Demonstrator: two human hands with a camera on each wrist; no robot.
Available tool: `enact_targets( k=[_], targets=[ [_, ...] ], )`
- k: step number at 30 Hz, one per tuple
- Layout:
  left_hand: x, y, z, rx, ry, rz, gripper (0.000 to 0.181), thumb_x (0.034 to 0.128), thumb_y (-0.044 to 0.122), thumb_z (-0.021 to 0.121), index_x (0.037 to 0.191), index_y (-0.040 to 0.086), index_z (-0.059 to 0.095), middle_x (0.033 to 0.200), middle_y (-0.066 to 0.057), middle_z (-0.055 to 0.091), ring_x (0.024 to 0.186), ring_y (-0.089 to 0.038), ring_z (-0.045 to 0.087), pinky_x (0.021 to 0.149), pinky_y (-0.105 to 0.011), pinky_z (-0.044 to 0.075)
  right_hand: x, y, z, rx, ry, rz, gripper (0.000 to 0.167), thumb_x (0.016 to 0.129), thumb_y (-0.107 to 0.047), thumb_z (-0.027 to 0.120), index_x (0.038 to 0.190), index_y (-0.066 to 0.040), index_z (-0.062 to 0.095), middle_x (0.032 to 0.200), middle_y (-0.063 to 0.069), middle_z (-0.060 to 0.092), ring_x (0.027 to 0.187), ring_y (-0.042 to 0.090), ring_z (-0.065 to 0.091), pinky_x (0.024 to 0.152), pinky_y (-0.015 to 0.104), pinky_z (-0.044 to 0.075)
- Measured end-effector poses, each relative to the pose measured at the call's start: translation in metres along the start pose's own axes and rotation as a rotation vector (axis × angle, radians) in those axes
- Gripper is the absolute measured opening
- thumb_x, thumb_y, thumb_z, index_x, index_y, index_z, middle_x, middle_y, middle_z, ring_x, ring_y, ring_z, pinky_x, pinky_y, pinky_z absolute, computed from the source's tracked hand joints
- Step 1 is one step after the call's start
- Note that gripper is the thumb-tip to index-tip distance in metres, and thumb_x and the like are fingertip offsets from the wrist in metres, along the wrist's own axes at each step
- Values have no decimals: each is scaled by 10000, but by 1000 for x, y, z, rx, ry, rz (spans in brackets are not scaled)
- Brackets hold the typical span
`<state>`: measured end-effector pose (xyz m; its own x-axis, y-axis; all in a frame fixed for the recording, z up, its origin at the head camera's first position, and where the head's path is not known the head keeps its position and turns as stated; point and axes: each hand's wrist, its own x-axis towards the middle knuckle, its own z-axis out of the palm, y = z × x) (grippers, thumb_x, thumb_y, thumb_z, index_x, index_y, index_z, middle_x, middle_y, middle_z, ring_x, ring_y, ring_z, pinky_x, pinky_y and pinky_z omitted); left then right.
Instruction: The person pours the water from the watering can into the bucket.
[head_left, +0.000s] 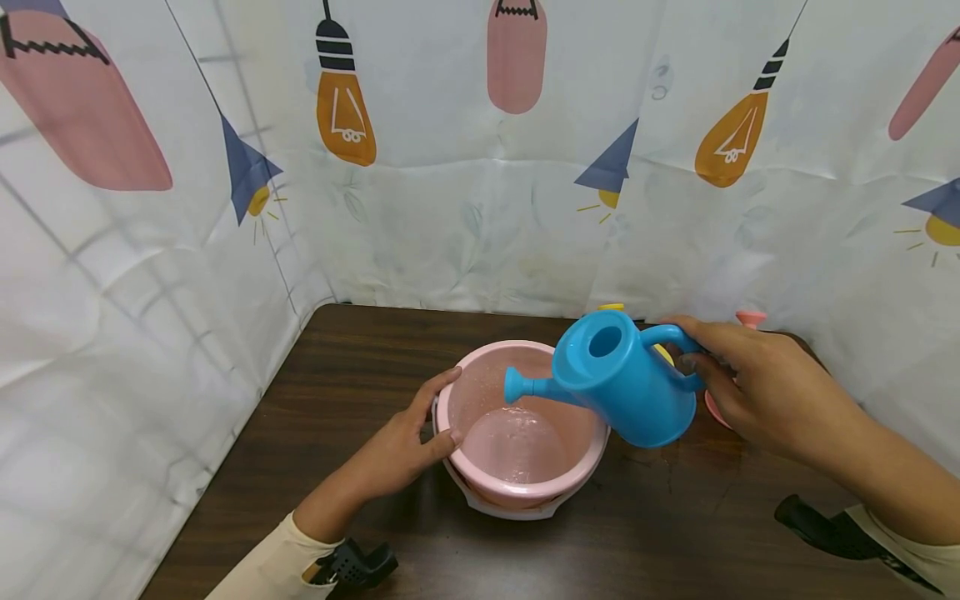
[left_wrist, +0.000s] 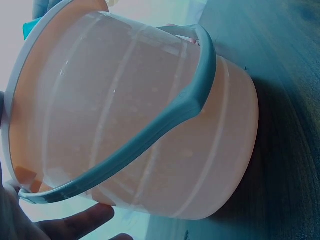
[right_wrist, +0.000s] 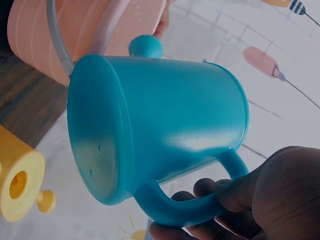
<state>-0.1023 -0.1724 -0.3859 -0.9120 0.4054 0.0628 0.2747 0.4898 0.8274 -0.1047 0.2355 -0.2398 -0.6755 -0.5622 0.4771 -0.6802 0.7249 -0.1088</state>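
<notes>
A pink bucket (head_left: 491,487) with a pale handle (left_wrist: 165,125) hanging down its side stands on the dark table. My left hand (head_left: 397,454) holds its rim at the left, thumb on the edge. Glints on the bucket's floor look like water. My right hand (head_left: 757,387) grips the handle of a blue watering can (head_left: 637,392), its fingers curled round it in the right wrist view. The can is held in the air, tilted left, its spout over the bucket's opening. Whether water leaves the spout, I cannot tell.
Behind the blue can, mostly hidden in the head view, stands a yellow watering can (right_wrist: 22,175). A pink object (head_left: 750,318) shows partly behind my right hand. Wet marks lie on the dark wood table (head_left: 337,358). A printed white curtain (head_left: 450,225) borders the back and left.
</notes>
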Motion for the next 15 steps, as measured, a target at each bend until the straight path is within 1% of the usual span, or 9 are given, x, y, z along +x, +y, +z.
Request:
enact_targets(
  k=[4, 15],
  targets=[
    [0, 0, 0, 0, 1, 1, 752, 986, 454, 595, 1610, 417, 176, 1526, -204, 431, 1284, -353, 521, 990, -588, 420, 1, 0, 0, 6, 0, 1, 604, 804, 67, 800, 1371, -14, 611, 1069, 128, 749, 837, 276, 742, 660, 474, 580],
    [0, -1, 0, -1, 5, 13, 751, 987, 442, 598, 1610, 414, 180, 1512, -203, 447, 1267, -344, 534, 982, -581, 425, 1, 0, 0, 0, 5, 2, 607, 801, 64, 802, 1371, -19, 613, 1052, 119, 751, 806, 248, 736, 632, 445, 579]
  ],
)
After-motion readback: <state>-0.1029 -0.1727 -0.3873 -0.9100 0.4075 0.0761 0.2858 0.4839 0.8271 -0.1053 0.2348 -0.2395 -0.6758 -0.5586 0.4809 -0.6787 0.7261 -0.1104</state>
